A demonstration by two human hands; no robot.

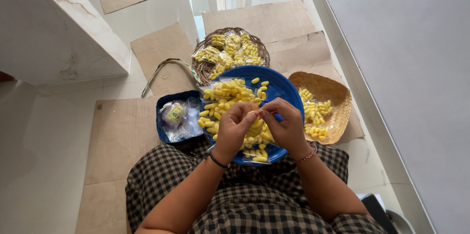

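Cardboard sheets (122, 136) over pale floor (44, 141)

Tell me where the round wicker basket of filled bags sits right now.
In the head view, the wicker basket sits on cardboard at the far centre, just beyond the blue plate, left of the flat woven tray.

Left hand (234, 125) & right hand (284, 125) pinching a clear bag (255, 128) of yellow pieces over blue plate (286, 89), w/ round wicker basket (262, 50) behind, flat woven tray (338, 99) at right, blue box (164, 104) at left.
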